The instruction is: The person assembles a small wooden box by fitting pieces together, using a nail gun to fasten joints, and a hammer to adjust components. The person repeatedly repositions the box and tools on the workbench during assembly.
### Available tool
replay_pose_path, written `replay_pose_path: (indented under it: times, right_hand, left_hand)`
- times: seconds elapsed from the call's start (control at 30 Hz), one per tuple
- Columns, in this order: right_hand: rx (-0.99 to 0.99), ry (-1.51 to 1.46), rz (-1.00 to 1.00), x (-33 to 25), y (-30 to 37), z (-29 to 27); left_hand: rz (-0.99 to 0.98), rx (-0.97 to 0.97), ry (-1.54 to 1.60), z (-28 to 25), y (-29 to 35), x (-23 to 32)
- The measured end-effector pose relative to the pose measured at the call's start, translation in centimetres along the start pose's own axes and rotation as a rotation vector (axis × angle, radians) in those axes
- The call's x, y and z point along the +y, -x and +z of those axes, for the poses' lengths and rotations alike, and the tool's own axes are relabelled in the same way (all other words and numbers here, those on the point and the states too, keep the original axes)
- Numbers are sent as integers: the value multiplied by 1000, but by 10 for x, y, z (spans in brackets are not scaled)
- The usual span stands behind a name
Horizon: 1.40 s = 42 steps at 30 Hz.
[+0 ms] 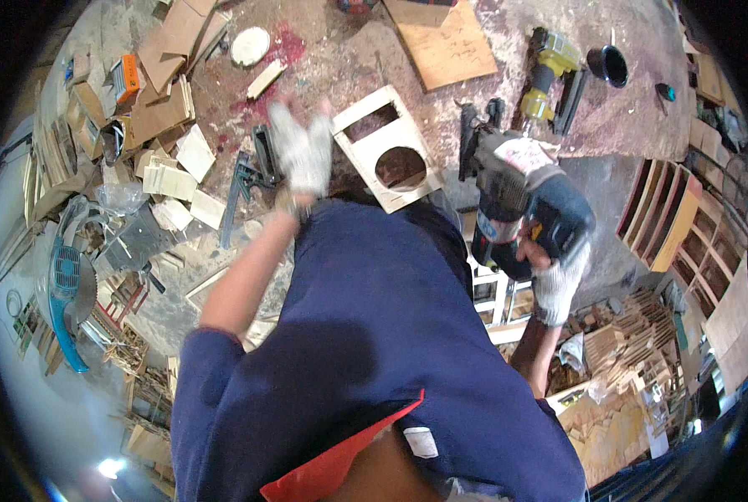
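Note:
My right hand (558, 284), in a white knit glove, is wrapped round the handle of a dark blue and black jigsaw (516, 188). The saw is held up off to the right, its metal base turned toward the bench. My left hand (301, 155), also gloved and slightly blurred, is open with fingers apart, holding nothing. Just right of it, a pale wooden panel (382, 144) with a rectangular and a round cut-out lies tilted at the bench's near edge. Immediately left of that hand is a dark green bar clamp (238, 186).
On the bench (340, 58) lie a brown board (453, 50), a yellow power tool (550, 67), a black cup (610, 65) and a round wooden disc (250, 46). Wood offcuts (164, 180) and a teal circular saw (68, 284) crowd the left. Scrap wood (633, 351) is heaped lower right.

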State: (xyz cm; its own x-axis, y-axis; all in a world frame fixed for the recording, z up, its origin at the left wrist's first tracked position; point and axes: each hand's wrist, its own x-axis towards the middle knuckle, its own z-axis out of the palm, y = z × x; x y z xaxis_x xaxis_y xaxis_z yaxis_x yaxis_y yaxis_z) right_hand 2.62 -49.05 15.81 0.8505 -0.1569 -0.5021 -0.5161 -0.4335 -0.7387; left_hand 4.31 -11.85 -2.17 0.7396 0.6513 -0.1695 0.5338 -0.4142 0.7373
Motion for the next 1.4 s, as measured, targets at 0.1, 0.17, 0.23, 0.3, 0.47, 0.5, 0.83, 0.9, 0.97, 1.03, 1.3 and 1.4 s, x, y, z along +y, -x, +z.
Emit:
replay_pose_path:
  times: [0.1, 0.17, 0.23, 0.3, 0.47, 0.5, 0.83, 0.9, 0.97, 1.03, 1.3, 1.4]
  right_hand:
    - [-8, -306, -124, 19, -56, 7]
    - [-7, -537, -97, 28, -88, 13]
    - [-55, -742, -88, 38, -117, 19]
    - [-125, -877, 15, 49, -146, 25]
    - [-501, -1149, 93, 72, -207, 50]
    - [-567, -1160, 55, 76, -212, 53]
    - [-592, -1389, -37, 136, -242, 77]
    - [-638, -1447, -30, 143, -244, 79]
    - [-591, -1433, -13, 146, -243, 82]
    - [-644, -1463, -43, 146, -241, 85]
    - [-187, -1062, 203, 127, -216, 95]
    - [-45, -885, 208, 131, -200, 101]
  left_hand:
    - [-154, -344, -178, 9, 68, 3]
    - [-239, -587, -288, 19, 81, 3]
    - [-257, -617, -415, 25, 78, 4]
    - [-153, -459, -272, 22, 71, 5]
    - [-92, -316, -364, -9, 31, 1]
    - [-77, -302, -333, -20, 19, -3]
    - [-105, -323, 245, -60, -21, -34]
    - [-99, -296, 196, -60, -19, -27]
    - [-114, -270, -25, -57, -13, -17]
    - [-101, -231, -231, -49, -5, -7]
    - [-11, -70, -223, -43, 28, -18]
    - [240, 328, -563, -62, 27, -41]
